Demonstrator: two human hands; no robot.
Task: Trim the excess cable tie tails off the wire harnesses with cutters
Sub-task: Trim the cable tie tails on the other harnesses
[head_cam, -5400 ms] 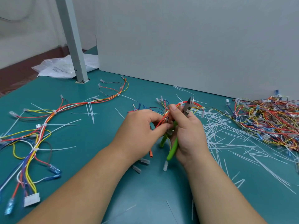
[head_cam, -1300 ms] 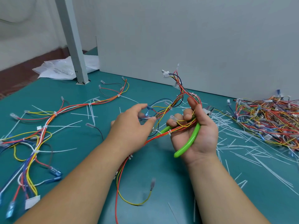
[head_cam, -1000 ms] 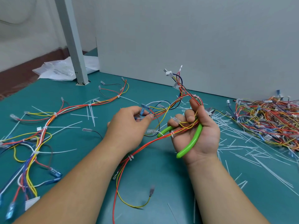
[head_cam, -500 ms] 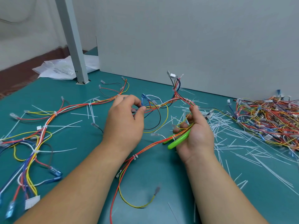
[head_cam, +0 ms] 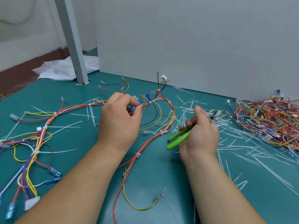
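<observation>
My left hand (head_cam: 119, 120) pinches the blue connector end of a red, yellow and black wire harness (head_cam: 163, 117) that loops across the green table in front of me. Its long tail runs down toward the near edge, with white cable ties (head_cam: 137, 154) along it. My right hand (head_cam: 199, 135) grips the green-handled cutters (head_cam: 177, 139), handles pointing left, jaws hidden behind the fingers. The right hand is apart from the harness, just to its right.
Another long harness (head_cam: 40, 135) with untrimmed white tie tails lies at the left. A tangled pile of harnesses (head_cam: 267, 120) sits at the right, with cut white tails (head_cam: 234, 143) scattered before it. A grey panel (head_cam: 194, 46), a post (head_cam: 72, 46) and a plastic bag (head_cam: 61, 70) stand behind.
The harness was lifted between both hands, then lowered onto the table. My right hand has let go of its wires and moved right with the cutters; my left hand moved the connector end away to the left.
</observation>
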